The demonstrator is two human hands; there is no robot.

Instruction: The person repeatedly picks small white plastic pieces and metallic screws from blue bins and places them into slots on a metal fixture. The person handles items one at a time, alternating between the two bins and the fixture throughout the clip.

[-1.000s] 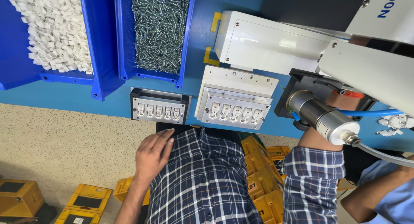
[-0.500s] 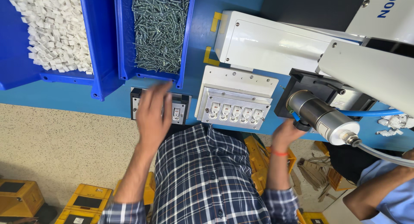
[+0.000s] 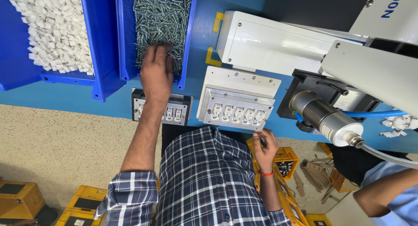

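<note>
My left hand (image 3: pixel 156 73) reaches into a blue bin of small metal screws (image 3: pixel 161 17); its fingertips are buried among the screws, so I cannot see its grip. Its forearm crosses a small black fixture (image 3: pixel 179 113) that holds a row of white parts. My right hand (image 3: pixel 264 146), with a red band at the wrist, hangs curled just below the front edge of a white fixture (image 3: pixel 237 108) with a row of several sockets. Something small and dark shows between its fingers.
A second blue bin (image 3: pixel 52 30) of small white plastic pieces stands at the left. A white machine housing (image 3: pixel 270 43) and a metal cylinder (image 3: pixel 324 117) with a hose fill the right. Another person's arm (image 3: pixel 383 195) is at lower right. Yellow crates (image 3: pixel 17 200) sit on the floor.
My left hand rose from my lap, passed over the black fixture and went into the screw bin. My right hand came up to the white fixture's front edge.
</note>
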